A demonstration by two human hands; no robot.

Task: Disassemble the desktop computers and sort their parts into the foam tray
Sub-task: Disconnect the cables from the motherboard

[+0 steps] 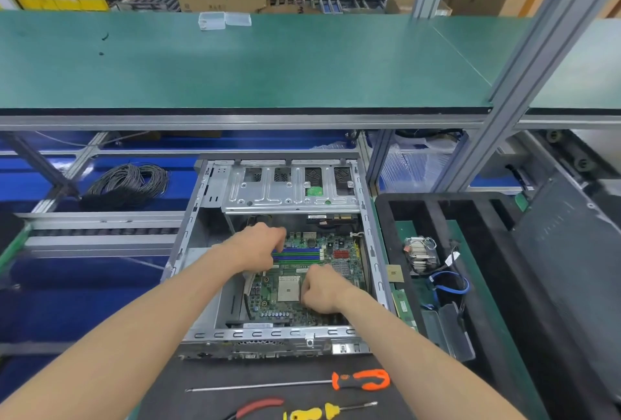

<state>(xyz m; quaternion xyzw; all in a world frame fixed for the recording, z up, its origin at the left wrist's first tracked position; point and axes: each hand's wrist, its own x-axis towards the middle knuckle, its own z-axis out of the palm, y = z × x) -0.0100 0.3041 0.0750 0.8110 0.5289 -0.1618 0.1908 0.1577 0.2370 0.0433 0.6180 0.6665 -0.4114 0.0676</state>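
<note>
An open silver desktop case [201, 218] lies in front of me with its green motherboard [336, 251] exposed. My left hand [258, 244] reaches in with curled fingers at the left end of the blue and green memory slots [299, 255]. My right hand [324, 288] is curled on the board just right of the bare white CPU socket [288, 288]. What either hand holds is hidden. To the right, the black foam tray [383, 218] holds a finned heatsink [420, 253], a CPU chip [395, 273], a blue cable [452, 280] and a green board [403, 305].
A long orange-handled screwdriver [361, 380], a yellow screwdriver [322, 411] and red-handled pliers [258, 407] lie on the black mat near me. A coil of grey cable [131, 182] sits left behind the case. A green shelf [235, 63] overhangs above, and an aluminium post [524, 73] stands right.
</note>
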